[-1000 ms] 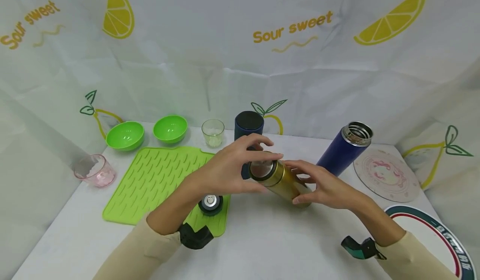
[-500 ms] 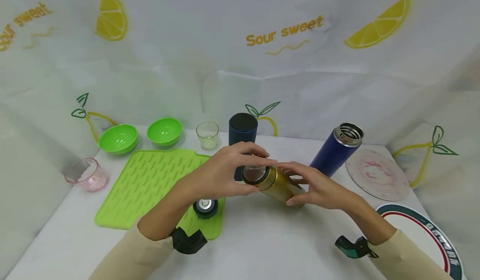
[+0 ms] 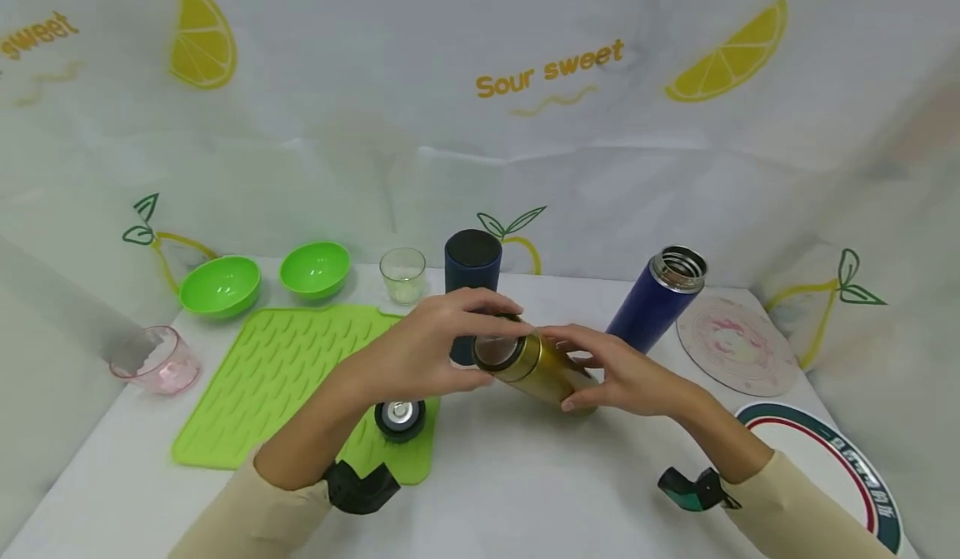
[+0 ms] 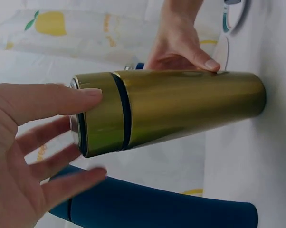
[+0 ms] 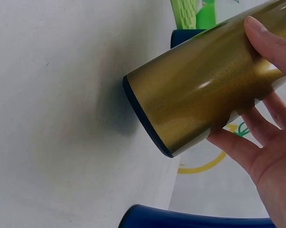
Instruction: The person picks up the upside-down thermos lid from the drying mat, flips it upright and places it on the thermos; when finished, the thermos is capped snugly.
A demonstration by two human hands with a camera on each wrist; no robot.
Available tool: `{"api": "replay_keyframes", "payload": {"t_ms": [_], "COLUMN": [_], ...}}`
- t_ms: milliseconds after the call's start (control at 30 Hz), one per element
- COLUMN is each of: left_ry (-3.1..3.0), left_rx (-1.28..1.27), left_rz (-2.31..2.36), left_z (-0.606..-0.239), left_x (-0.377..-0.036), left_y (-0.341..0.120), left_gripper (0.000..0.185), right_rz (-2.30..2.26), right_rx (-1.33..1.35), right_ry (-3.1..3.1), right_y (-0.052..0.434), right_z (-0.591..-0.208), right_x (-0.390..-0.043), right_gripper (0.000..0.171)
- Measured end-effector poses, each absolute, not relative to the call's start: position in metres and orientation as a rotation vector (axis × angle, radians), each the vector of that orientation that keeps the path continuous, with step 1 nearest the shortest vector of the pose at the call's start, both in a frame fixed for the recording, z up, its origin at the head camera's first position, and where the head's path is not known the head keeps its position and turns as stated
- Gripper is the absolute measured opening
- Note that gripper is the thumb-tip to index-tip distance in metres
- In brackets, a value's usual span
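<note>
White worktop [image 3: 517, 476], backed by a cloth printed with lemons and "Sour sweet". We note a green mat [image 3: 292, 376], two green bowls [image 3: 220, 285], a clear glass [image 3: 402, 275] and a pink cup [image 3: 153, 361]; contents unclear. An open blue flask [image 3: 656, 299] stands at the right. The gold flask [image 3: 536, 365] is tilted mid-worktop: left hand [image 3: 423, 351] fingers curl around its cap end, right hand [image 3: 626, 373] fingers wrap its body.

I saw a white table [image 3: 525, 492] carrying a green mat [image 3: 285, 376], two green bowls [image 3: 220, 285], a pink cup [image 3: 156, 361], a clear glass [image 3: 402, 275], two blue flasks [image 3: 656, 301] and two plates [image 3: 737, 345].
</note>
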State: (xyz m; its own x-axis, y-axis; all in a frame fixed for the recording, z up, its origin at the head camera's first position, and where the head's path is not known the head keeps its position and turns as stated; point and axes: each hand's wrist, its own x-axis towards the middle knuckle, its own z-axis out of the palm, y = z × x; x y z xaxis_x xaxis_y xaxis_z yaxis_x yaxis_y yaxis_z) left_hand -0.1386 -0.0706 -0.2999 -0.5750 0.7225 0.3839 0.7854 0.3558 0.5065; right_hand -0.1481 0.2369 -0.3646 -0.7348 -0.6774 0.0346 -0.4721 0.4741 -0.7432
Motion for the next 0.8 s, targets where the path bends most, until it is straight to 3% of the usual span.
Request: {"api": "replay_keyframes", "payload": {"t_ms": [200,333,467,667,800], "left_ry": [-2.601,-2.551,-2.518,-2.599,-2.54], "left_rx": [-1.254,-1.384,-1.491,-1.275,-1.372], "left_rz": [-0.876,-0.932,-0.971,-0.95,-1.012], "left_z": [-0.2999,-0.2977,-0.2954,-0.3002,-0.3004], "left_x": [-0.138,-0.1408,-0.1427,-0.1398,-0.1425], "left_y": [-0.0658,-0.0652,-0.0671,-0.0638,-0.0622], "left_gripper": [0.065,0.051,0.057,0.064,0.054], "right_rz": [-1.109,-1.114,-1.109,-1.114,-1.114], "right_rx": [-1.001,-1.003,-1.007,-1.015,-1.009], "right_ry": [2.476,2.473,2.486,2.494,2.495], "right_y": [0.2387,0.2386,0.2401,0.2396,0.2389], "right_z": [-0.3672,-0.3676,-0.368,-0.3701,-0.3699], "right_x": [-0.1489,-0.1498,-0.1502,-0.1503,-0.1496], "right_gripper": [0.085,0.084,0.084,0.084,0.083]}}
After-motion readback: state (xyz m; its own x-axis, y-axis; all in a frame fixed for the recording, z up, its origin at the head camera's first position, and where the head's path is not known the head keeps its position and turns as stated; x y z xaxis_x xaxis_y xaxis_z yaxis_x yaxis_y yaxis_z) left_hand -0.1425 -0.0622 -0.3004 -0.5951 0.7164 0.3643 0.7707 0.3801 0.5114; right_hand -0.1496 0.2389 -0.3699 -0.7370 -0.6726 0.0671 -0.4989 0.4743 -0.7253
